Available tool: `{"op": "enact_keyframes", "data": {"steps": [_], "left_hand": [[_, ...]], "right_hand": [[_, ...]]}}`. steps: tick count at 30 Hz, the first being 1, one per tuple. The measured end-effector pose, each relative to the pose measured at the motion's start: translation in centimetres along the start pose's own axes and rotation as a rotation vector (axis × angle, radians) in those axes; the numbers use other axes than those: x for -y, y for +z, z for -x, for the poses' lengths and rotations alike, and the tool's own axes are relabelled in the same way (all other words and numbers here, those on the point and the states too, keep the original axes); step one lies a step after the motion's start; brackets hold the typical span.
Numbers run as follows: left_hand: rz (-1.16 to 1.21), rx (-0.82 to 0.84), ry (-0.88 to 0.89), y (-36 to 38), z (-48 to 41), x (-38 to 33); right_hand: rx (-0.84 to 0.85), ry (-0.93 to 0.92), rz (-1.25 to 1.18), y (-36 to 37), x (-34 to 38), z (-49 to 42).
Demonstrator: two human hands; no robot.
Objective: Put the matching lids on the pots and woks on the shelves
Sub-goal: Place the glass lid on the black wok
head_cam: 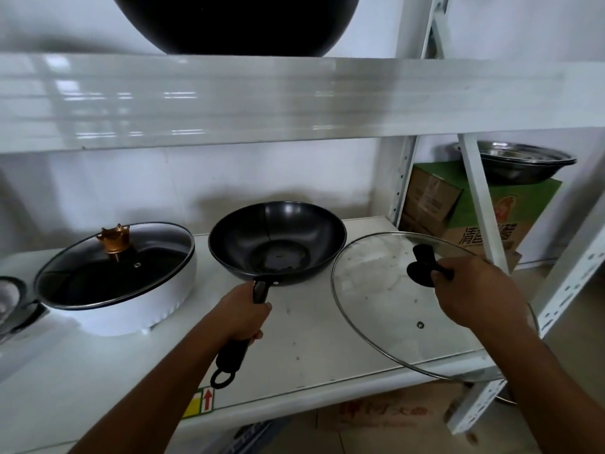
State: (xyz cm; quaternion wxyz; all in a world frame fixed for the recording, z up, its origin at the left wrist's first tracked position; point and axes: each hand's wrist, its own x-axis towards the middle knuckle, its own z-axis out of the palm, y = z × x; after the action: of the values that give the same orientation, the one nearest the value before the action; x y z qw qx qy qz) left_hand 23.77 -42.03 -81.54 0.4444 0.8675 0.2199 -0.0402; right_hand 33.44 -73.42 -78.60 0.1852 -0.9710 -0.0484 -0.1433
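A black wok [278, 244] stands uncovered on the middle white shelf [314, 348]. My left hand [240, 317] is closed around its long black handle. To the right, my right hand [474, 291] grips the black knob of a round glass lid [376, 290], holding it tilted above the shelf, beside the wok and apart from it. At the left sits a white pot [131, 299] with a glass lid and a gold crown-shaped knob [115, 241] on it.
The upper shelf board [294, 99] runs close overhead, with a large black wok [235, 24] on it. White uprights [481, 204] stand at the right, with a green carton [510, 208] and steel basins [520, 165] behind. Another pan's edge [9, 299] shows far left.
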Motion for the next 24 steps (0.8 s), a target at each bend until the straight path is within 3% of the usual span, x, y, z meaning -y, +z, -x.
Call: {"op": "enact_keyframes", "data": {"steps": [5,11,24], "left_hand": [[-0.037,0.007,0.010,-0.3,0.6,0.1],[-0.012,0.025,0.013,1.8,3.2,-0.8],[-0.079,-0.013,0.064,3.9,7.5,-0.9]], "right_hand": [[-0.027,0.015,-0.015,-2.4,0.5,-0.3],[-0.042,-0.093,-0.054,-3.4,3.6,-1.0],[0.023,-0.304,-0.152,4.4,14.3,-6.2]]}}
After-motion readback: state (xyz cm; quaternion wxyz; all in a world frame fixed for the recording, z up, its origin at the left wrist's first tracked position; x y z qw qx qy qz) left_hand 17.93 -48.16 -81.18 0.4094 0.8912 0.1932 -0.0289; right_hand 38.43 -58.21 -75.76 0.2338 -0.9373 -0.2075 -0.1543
